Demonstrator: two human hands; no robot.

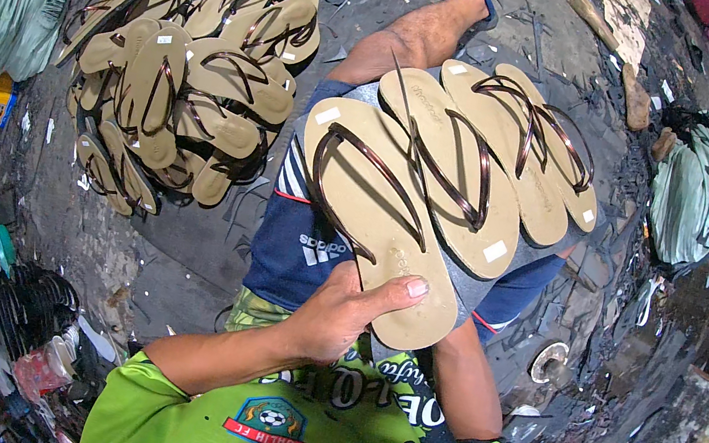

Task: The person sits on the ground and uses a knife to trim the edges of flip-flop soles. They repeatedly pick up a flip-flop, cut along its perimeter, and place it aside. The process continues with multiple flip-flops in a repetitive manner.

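My left hand [348, 311] grips the heel end of a tan flip-flop [381, 259], thumb pressed on top and fingers out of sight beneath. This flip-flop has a shiny dark brown strap [370, 163] and a small white sticker at the other end. A thin, dark, pointed strip [406, 107] rises beside it; I cannot make out what it is. My right forearm [468, 384] reaches in under the same flip-flop, which hides the right hand. Across my lap, on a grey sheet [467, 291], lie several more flip-flops, including a middle one [489, 240] and a far-right one [555, 214].
A large heap of matching flip-flops [158, 73] covers the floor at left. Pale green bundles stand at far left [25, 16] and right [686, 199]. Dark scraps litter the floor [177, 257]. Foot-shaped forms [634, 98] lie at upper right, a round ring [550, 361] at lower right.
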